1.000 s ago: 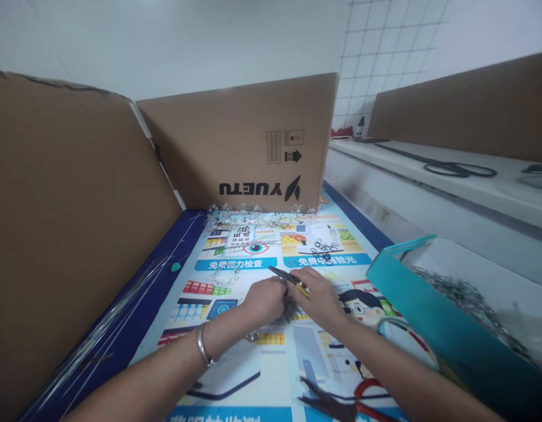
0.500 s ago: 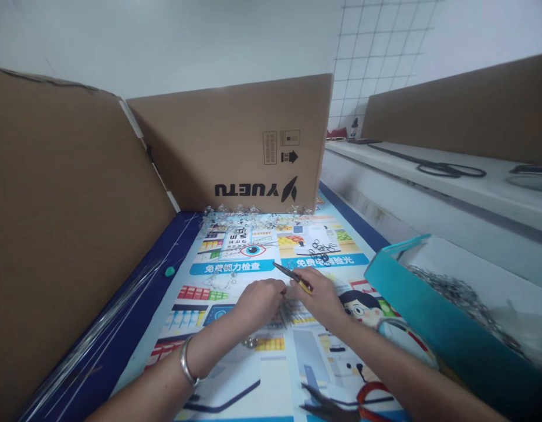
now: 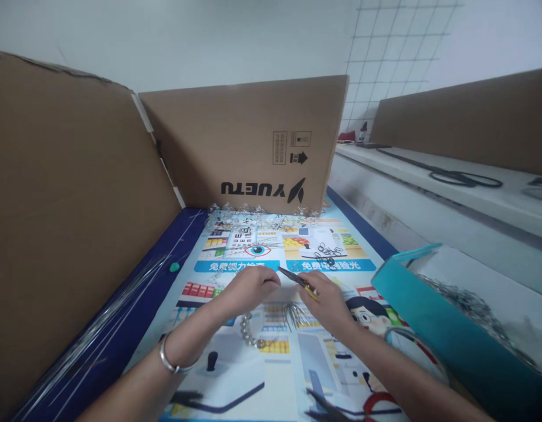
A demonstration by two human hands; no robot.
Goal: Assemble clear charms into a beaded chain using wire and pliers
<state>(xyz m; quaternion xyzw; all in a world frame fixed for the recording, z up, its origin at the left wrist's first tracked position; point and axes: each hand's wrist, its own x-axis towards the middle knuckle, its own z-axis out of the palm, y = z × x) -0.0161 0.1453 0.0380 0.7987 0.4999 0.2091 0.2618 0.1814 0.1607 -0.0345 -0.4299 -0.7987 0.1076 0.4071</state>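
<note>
My left hand [image 3: 249, 287] is closed in a pinch over the printed poster mat [image 3: 236, 375], and a short string of silver beads [image 3: 250, 333] hangs down from under it. My right hand [image 3: 326, 299] grips small pliers with a yellow handle [image 3: 297, 279], whose dark tip points left toward my left fingers. A small fan of thin metal pins [image 3: 294, 313] lies on the mat between the two hands. A silver bangle sits on my left wrist.
Cardboard panels stand at the left [image 3: 68, 223] and the back [image 3: 249, 146]. A teal box [image 3: 447, 328] with metal chain stands at the right. Small black rings [image 3: 326, 255] and clear bits [image 3: 253, 214] lie farther back. Red-handled pliers [image 3: 341, 410] lie near the front edge. Long wires [image 3: 104, 334] lie at the left.
Both hands rose slightly and moved apart. The bead string now hangs in view below my left hand, and the pins lie uncovered between the hands.
</note>
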